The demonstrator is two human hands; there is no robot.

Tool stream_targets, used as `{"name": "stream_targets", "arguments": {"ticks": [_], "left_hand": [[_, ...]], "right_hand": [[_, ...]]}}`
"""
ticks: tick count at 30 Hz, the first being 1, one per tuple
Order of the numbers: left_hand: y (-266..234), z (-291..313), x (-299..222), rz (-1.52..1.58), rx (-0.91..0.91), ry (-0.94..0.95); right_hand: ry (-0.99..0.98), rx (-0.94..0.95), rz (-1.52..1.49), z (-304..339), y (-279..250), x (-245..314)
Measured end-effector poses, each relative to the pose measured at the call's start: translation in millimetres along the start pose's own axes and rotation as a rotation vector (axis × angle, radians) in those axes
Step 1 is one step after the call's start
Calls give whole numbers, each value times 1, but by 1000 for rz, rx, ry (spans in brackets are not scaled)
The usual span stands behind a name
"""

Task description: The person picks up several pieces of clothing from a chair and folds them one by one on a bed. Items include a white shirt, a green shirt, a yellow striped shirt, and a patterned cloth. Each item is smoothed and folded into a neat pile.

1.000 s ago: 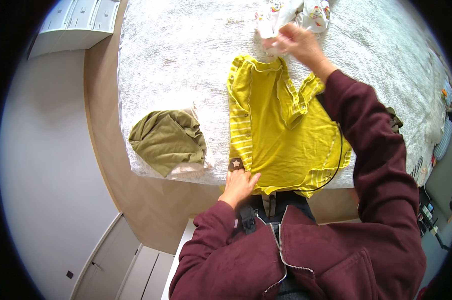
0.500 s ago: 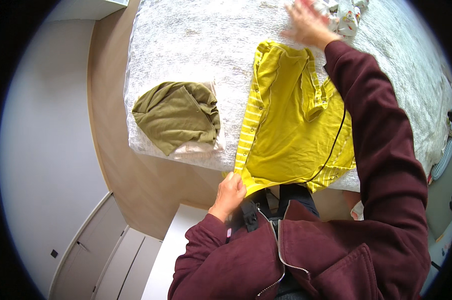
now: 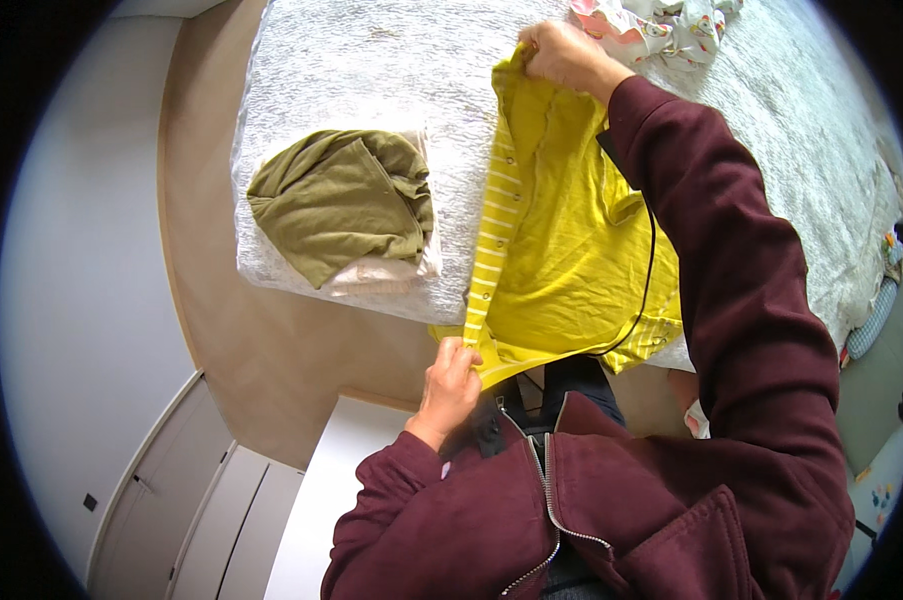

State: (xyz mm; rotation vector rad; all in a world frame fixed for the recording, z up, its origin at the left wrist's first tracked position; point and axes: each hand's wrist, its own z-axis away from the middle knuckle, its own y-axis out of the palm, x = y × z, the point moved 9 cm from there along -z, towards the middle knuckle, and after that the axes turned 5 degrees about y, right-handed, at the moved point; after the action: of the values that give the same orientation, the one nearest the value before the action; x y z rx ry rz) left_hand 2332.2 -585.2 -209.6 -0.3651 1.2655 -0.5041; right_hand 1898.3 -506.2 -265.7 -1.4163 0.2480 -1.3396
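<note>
A yellow garment [image 3: 561, 250] with a striped snap placket lies spread at the near edge of the bed. My left hand [image 3: 449, 388] is closed on its near left corner, at the lower end of the placket. At the far end, my right hand [image 3: 568, 58] grips the top left corner of the cloth, its fingertips partly hidden. My right sleeve covers part of the garment's right side. Left of it lies a folded olive-green garment [image 3: 341, 205] on top of pale folded cloth [image 3: 391, 275].
The bed [image 3: 371, 70] has a white-grey textured cover. Crumpled white printed cloth [image 3: 676, 30] lies beyond my right hand. A thin black cord [image 3: 649, 260] runs down over the yellow garment. A white surface [image 3: 336, 470] stands at lower left, with floor [image 3: 241, 290] beside the bed.
My right hand has come back from the crumpled printed cloth and taken hold of the yellow garment's far left corner. The left hand keeps its hold at the near corner.
</note>
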Motion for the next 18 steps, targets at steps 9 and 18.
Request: {"name": "stream_targets", "arguments": {"ticks": [9,18], "left_hand": [[-24,14,-6,-47,-206,77],[41,-15,-36,167,147,339]], "right_hand": [[8,131,-613,3,-13,27],[429,-22,-1480,66,1,-115]]}}
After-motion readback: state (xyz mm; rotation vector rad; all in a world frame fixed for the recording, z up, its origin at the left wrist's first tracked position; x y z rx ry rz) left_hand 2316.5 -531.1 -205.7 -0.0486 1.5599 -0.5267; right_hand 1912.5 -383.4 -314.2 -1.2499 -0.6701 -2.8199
